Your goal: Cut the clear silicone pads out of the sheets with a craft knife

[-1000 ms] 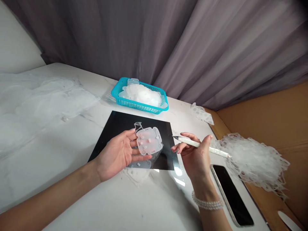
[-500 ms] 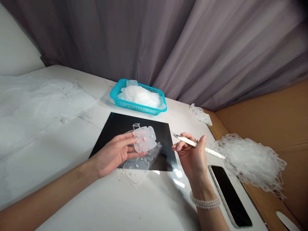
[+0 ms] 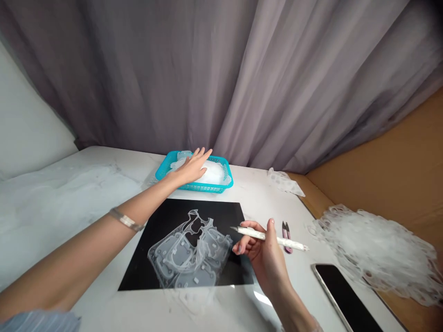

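My left hand (image 3: 194, 167) is over the blue basket (image 3: 204, 187), its fingers spread above the heap of white translucent pieces (image 3: 214, 173); nothing shows in its grip. My right hand (image 3: 263, 249) is closed around a white craft knife (image 3: 254, 233), whose blade points left. On the black mat (image 3: 134, 272) lies a clear plastic sheet (image 3: 187, 253) with several frosted shapes in it and an open gap near its top. The sheet overhangs the mat's front edge.
A phone (image 3: 342, 295) lies at the right front. Small snips (image 3: 286, 237) rest beyond my right hand. A pile of clear scraps (image 3: 377, 251) fills the right edge. Plastic film (image 3: 69, 203) covers the left. A perforated scrap (image 3: 285, 182) lies at the back right.
My left hand has moved from over the mat to the basket, and the frosted piece it held no longer shows in it. My right hand still holds the knife. The view has tilted up.
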Demonstrator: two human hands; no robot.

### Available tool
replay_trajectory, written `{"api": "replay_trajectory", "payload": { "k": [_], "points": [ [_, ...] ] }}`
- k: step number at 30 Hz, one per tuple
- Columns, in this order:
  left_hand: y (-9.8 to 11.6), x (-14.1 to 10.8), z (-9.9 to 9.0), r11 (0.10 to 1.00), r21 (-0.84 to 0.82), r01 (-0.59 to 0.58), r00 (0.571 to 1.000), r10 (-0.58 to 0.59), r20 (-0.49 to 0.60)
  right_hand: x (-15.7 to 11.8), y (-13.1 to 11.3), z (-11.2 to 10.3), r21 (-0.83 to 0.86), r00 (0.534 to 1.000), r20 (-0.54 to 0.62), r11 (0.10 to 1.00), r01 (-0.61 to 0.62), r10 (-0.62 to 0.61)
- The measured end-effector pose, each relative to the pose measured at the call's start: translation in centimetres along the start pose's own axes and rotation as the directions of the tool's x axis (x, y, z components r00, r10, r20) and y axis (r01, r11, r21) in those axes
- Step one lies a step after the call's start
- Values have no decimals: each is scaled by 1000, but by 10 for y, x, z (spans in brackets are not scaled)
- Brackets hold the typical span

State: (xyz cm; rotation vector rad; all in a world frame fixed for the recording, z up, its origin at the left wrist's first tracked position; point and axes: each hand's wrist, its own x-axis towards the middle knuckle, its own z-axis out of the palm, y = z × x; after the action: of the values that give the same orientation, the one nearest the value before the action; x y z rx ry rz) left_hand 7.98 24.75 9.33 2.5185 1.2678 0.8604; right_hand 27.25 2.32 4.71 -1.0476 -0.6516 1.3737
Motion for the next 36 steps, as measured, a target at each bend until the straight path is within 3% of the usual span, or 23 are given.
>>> {"api": "replay_trajectory", "payload": {
  "k": [2, 4, 8, 11, 14, 16, 18, 21, 22, 24, 26, 29, 32, 36],
  "points": [
    [2, -24, 6, 1000, 23, 2, 1000, -2, 2, 0, -1, 0, 2, 1000, 9, 1000, -3, 3],
    [9, -64, 7, 998, 50, -33, 999, 33, -12, -2, -3, -1, -5, 1000, 15, 1000, 19, -19],
    [38, -167, -1, 934, 169, -315, 944, 327, -48, -7, -2, 2, -93, 996, 18, 992, 91, -90],
    [64, -229, -5, 869, 221, -444, 890, 455, -2, -12, 9, 10, -193, 986, 158, 978, 84, -54],
    [80, -262, 1, 858, 268, -439, 898, 431, 90, -14, 27, 24, -259, 940, 330, 966, -2, 90],
    [82, -271, 8, 853, 315, -416, 909, 381, 169, -7, 36, 32, -260, 905, 404, 965, -30, 137],
    [80, -273, 13, 842, 349, -410, 909, 349, 227, 11, 39, 35, -240, 911, 402, 971, 9, 91],
    [77, -273, 13, 844, 349, -408, 908, 333, 256, 49, 27, 22, -262, 966, 223, 946, 188, -131],
    [77, -272, 12, 849, 342, -402, 910, 329, 254, 61, 20, 13, -308, 964, 137, 916, 258, -226],
    [78, -271, 9, 864, 327, -383, 918, 317, 237, 76, 5, -7, -419, 924, -11, 841, 343, -382],
    [80, -267, 9, 880, 323, -349, 933, 292, 213, 76, -6, -21, -470, 890, -82, 805, 363, -449],
    [81, -254, 12, 878, 374, -299, 951, 241, 193, 54, -9, -24, -408, 931, -10, 851, 329, -365],
    [78, -238, 15, 847, 451, -281, 956, 209, 204, 26, 1, -8, -371, 976, 161, 907, 200, -149],
    [70, -220, 8, 805, 508, -306, 940, 172, 294, 10, 15, 9, -528, 969, 245, 841, 113, 24]
  ]
}}
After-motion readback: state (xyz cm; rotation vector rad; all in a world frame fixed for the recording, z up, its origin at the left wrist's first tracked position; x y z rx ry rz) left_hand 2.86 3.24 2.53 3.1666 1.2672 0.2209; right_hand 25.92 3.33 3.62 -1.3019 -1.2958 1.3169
